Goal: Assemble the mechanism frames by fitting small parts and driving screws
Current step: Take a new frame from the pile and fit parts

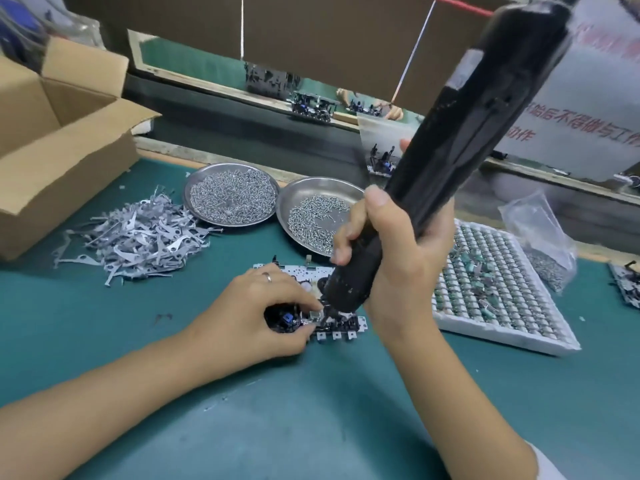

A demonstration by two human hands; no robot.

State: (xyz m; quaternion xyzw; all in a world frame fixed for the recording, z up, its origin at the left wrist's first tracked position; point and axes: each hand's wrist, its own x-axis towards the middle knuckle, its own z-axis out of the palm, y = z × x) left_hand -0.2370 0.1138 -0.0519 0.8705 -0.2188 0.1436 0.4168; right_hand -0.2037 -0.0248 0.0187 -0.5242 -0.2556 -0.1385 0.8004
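Note:
A mechanism frame (pixel 341 329), a perforated metal plate with black parts and a blue piece, lies flat on the green mat at the centre. My left hand (pixel 256 311) rests on its left side, fingers pinched on the frame beside a small square metal part. My right hand (pixel 391 261) is wrapped around a long black electric screwdriver (pixel 450 147), which leans up to the right. The driver's tip is down on the frame just right of my left fingertips. The screw under the tip is hidden.
Two round metal dishes of screws (pixel 231 197) (pixel 317 216) sit behind the frame. A heap of flat grey metal levers (pixel 138 233) lies at left, by an open cardboard box (pixel 59 147). A white tray of small parts (pixel 502 289) lies at right, with a plastic bag (pixel 543 244). Another frame (pixel 627 284) lies at the far right edge.

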